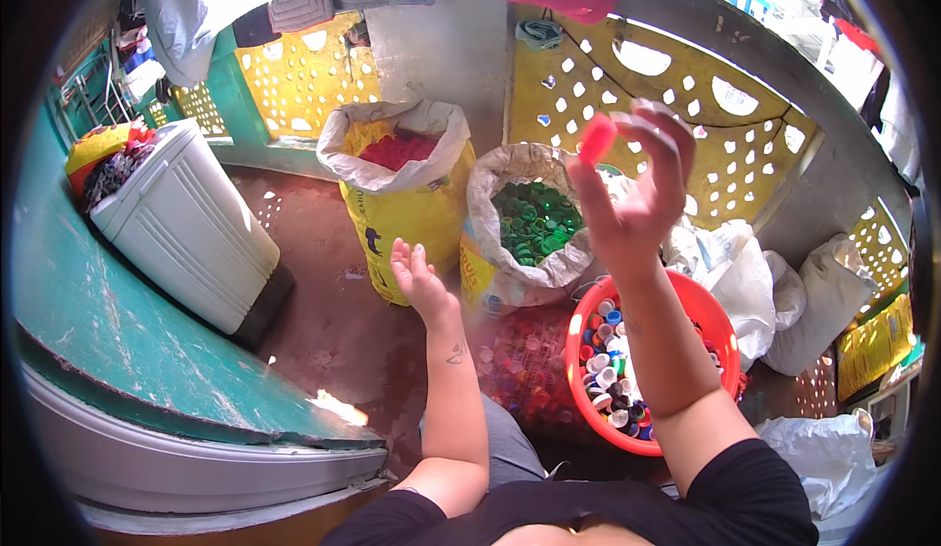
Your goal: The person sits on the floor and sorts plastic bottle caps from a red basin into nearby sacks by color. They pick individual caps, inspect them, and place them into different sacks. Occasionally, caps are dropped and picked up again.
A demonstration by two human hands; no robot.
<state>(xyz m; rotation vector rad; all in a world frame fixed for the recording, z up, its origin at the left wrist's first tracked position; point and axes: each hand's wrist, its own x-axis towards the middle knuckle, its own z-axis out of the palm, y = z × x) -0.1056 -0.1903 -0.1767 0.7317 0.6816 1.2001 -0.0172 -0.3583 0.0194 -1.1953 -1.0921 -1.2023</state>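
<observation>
Raised high in front of me, my right hand [641, 189] pinches a red plastic bottle cap [598, 139] between thumb and fingers; both look slightly blurred. My left hand [425, 283] is held up with nothing in it, its fingers apart, before a yellow sack [412, 215] that contains red caps [397, 150]. To the right of that stands a second sack [485, 186] with a rolled white rim, partly filled with green caps [535, 222]. Below my right forearm is a red plastic basin [575, 369] of mixed-colour caps [604, 377], partly covered by the arm.
A mesh crate [514, 347] with caps sits left of the basin. White plastic sacks [724, 266] lean at the right. A white plastic-bodied appliance or bin [195, 230] stands at the left, beside a green ledge [184, 355]. Perforated yellow panels [588, 97] line the back.
</observation>
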